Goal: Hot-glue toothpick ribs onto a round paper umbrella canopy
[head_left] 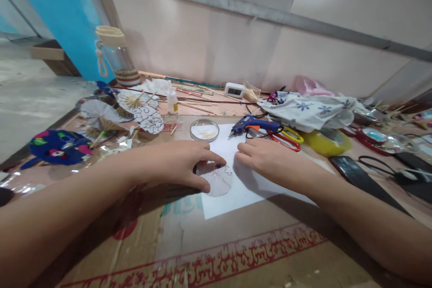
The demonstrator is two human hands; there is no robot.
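A: Where is the paper disc (221,184)?

B: Mostly on a white sheet (216,209), between the two hands. It is round and pale, with fold lines and some dark drawing near its upper edge.

A: And the left hand (178,164)?

B: Right at the disc. Its forefinger reaches over the upper part and its thumb comes to the left side. The grip is fairly wide, with a clear gap between the two tips. Whether either one presses on the paper, I cannot tell.

A: What about the right hand (258,155)?

B: It is over the sheet, just to the right of the disc, fingers curled inward. They hide the inside of that grip, so I cannot tell if it is holding something.

A: What lies beyond the hands?

B: A round clear dish (191,134) with short pale sticks (206,134) in it, then a blue glue gun (251,122) pointing left. Scissors (292,137) with red and yellow handles lie beside the gun, and a yellow tape roll (327,141) is next to them.

A: Farther back on the bench (219,109)?

B: A small white clock (234,90), near the wall.
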